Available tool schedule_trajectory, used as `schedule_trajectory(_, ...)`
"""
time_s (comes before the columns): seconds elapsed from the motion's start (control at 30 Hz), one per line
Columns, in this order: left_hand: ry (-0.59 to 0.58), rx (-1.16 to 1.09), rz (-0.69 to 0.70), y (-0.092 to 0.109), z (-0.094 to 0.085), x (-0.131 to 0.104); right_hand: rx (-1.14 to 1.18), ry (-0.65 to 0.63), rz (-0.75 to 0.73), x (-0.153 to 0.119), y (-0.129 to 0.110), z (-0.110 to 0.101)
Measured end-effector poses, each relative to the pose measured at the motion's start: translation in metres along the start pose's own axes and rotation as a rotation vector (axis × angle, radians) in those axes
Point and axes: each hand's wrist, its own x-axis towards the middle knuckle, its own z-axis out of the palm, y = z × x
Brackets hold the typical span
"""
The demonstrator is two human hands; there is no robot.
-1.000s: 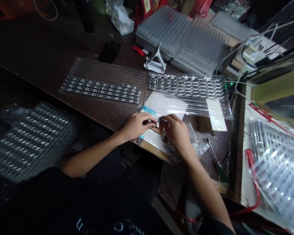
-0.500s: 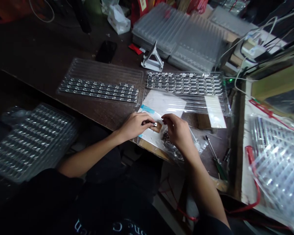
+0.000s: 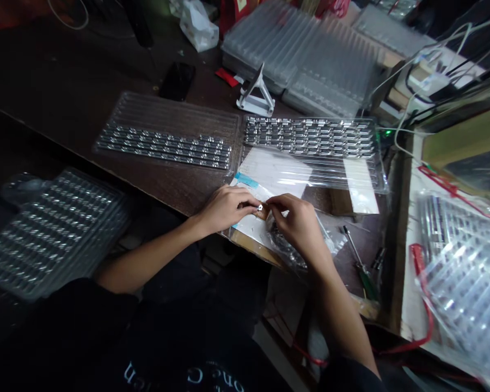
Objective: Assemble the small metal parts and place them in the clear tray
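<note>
Silver part (image 3: 259, 207) is over brown pad (image 3: 263, 216), pinched in your L hand (image 3: 228, 207). R hand (image 3: 294, 215): fingers curled just beside it, can't tell if clamped on anything. Hold L steady, go light w/ R.

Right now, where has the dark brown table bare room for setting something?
The table looks bare left of the flat black rectangular phone and nearby clear ridged plastic tray. Crowded: around the left hand, right hand and crumpled transparent plastic bag.

Free desk (image 3: 167, 182) runs before the left tray (image 3: 163, 111), but a white stand (image 3: 255, 107) (behind the right tray (image 3: 326, 170)) and, farther right, a screwdriver (image 3: 363, 274) obstruct passage.
</note>
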Motion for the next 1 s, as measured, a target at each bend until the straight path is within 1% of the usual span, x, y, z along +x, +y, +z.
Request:
schedule_trajectory(0.13,-0.003,-0.02,0.006,0.001,-0.001,0.001,-0.012,-0.013,0.004,0.0,0.0,0.002)
schedule_trajectory(0.23,0.082,-0.073,-0.001,0.001,-0.004,0.001,0.014,-0.026,-0.024,0.001,0.0,0.003)
schedule_trajectory(0.3,0.151,-0.046,-0.025,0.002,-0.006,-0.001,0.038,-0.058,-0.074,0.0,-0.002,0.006)
schedule_trajectory(0.33,0.164,-0.004,-0.037,0.002,-0.006,-0.002,0.026,-0.077,-0.1,0.0,-0.003,0.008)
schedule_trajectory(0.43,0.11,0.159,-0.055,0.002,-0.007,-0.008,-0.132,-0.121,-0.147,-0.002,-0.007,0.014)
schedule_trajectory(0.53,0.054,0.235,-0.061,0.002,-0.007,-0.01,-0.237,-0.168,-0.151,-0.004,-0.012,0.014)
schedule_trajectory(0.6,0.05,0.232,-0.07,0.001,-0.007,-0.01,-0.216,-0.177,-0.141,-0.005,-0.013,0.008)
schedule_trajectory(0.7,0.059,0.21,-0.09,0.002,-0.008,-0.009,-0.189,-0.166,-0.103,-0.011,-0.011,-0.013)
schedule_trajectory(0.77,0.067,0.194,-0.085,0.004,-0.007,-0.008,-0.209,-0.217,-0.054,-0.017,-0.008,-0.028)
schedule_trajectory(0.83,0.077,0.164,-0.065,0.008,-0.006,-0.006,-0.259,-0.317,0.003,-0.021,-0.006,-0.039)
schedule_trajectory(0.9,0.082,0.132,-0.043,0.014,-0.002,-0.002,-0.325,-0.397,0.049,-0.024,-0.004,-0.043)
schedule_trajectory(1.0,0.074,0.107,-0.03,0.021,0.005,0.005,-0.377,-0.455,0.063,-0.025,-0.003,-0.039)
